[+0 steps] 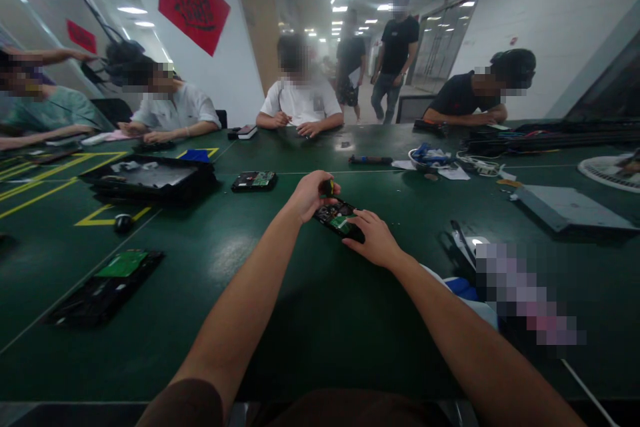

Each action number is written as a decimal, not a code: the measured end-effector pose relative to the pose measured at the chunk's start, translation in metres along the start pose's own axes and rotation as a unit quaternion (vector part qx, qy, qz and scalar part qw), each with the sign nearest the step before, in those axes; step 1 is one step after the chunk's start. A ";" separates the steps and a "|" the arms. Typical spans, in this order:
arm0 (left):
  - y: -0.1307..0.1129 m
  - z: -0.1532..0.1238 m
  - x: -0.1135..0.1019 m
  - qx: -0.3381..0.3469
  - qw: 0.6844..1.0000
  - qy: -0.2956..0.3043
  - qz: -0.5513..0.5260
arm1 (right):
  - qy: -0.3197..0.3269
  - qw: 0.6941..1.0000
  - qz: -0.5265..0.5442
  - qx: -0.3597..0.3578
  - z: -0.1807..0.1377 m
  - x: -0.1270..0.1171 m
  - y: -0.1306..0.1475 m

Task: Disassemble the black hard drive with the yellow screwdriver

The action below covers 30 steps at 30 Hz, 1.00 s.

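Observation:
An opened black electronic device [341, 219] with a green circuit board lies on the dark green table in front of me. My left hand [316, 195] is closed round a black-and-yellow tool, which looks like a screwdriver [327, 187], above the device's far left end. The tool's tip is hidden. My right hand [374, 237] grips the device's near right end, its fingers over the board and its thumb along the near edge.
Similar opened devices [253, 181] lie ahead and at the left [107, 287]. A black tray [147, 177] stands behind a mouse [123, 223]. On the right are a grey metal box [575, 208] and a bowl of blue items [430, 157]. People sit across the table.

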<state>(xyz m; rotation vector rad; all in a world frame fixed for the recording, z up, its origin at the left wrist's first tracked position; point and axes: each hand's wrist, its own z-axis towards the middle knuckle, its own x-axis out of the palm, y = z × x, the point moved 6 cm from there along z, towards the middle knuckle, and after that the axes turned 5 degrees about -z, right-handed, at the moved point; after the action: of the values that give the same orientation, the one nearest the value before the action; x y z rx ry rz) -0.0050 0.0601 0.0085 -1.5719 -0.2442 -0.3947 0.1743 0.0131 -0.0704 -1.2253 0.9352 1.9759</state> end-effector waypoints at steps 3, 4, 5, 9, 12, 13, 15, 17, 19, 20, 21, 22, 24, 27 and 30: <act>-0.001 0.001 -0.001 0.006 1.000 -0.009 0.003 | 0.001 1.000 0.003 0.001 0.000 0.000 0.000; -0.002 0.001 -0.002 0.011 1.000 -0.008 0.010 | 0.002 1.000 0.002 0.002 0.000 0.000 0.000; -0.003 0.001 -0.002 0.017 1.000 -0.007 0.020 | 0.003 1.000 0.001 0.003 0.000 0.000 0.000; -0.007 0.000 -0.004 0.033 0.998 -0.007 0.062 | 0.007 1.000 -0.001 0.006 0.000 0.000 0.000; -0.006 -0.001 -0.002 0.028 0.998 0.010 0.062 | 0.007 1.000 0.000 0.005 0.000 0.000 -0.001; -0.005 -0.001 -0.001 0.021 0.998 0.018 0.052 | 0.006 1.000 -0.001 0.004 0.000 0.000 -0.001; -0.002 -0.001 0.000 0.005 0.999 0.025 0.024 | 0.001 1.000 -0.002 0.001 0.000 0.000 -0.001; 0.000 0.000 0.000 -0.007 1.000 0.021 -0.003 | -0.004 1.000 -0.003 -0.002 0.000 0.000 -0.001; 0.001 0.000 -0.001 -0.006 1.000 0.016 -0.011 | -0.007 1.000 -0.002 -0.002 0.000 0.001 -0.002; 0.000 0.001 0.000 0.001 1.000 0.016 -0.006 | -0.007 1.000 -0.003 -0.002 0.000 0.001 -0.002; -0.001 0.001 0.000 0.009 1.000 0.017 0.004 | -0.007 1.000 -0.003 -0.001 -0.001 0.002 -0.003; -0.002 0.001 0.000 0.019 0.999 0.020 0.016 | -0.006 1.000 -0.004 0.000 -0.001 0.002 -0.003; -0.004 0.001 0.001 0.030 0.998 0.031 0.039 | -0.003 1.000 -0.005 0.002 -0.001 0.003 -0.003; -0.002 0.000 0.002 0.016 0.997 0.049 0.048 | -0.002 1.000 -0.007 0.004 0.000 0.003 -0.003; 0.002 0.000 0.003 -0.008 0.999 0.044 0.026 | 0.001 1.000 -0.006 0.005 0.000 0.003 -0.003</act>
<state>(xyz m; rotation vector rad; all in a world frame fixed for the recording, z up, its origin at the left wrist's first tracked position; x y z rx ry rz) -0.0021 0.0594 0.0079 -1.5695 -0.1325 -0.4249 0.1753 0.0149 -0.0740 -1.2239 0.9354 1.9594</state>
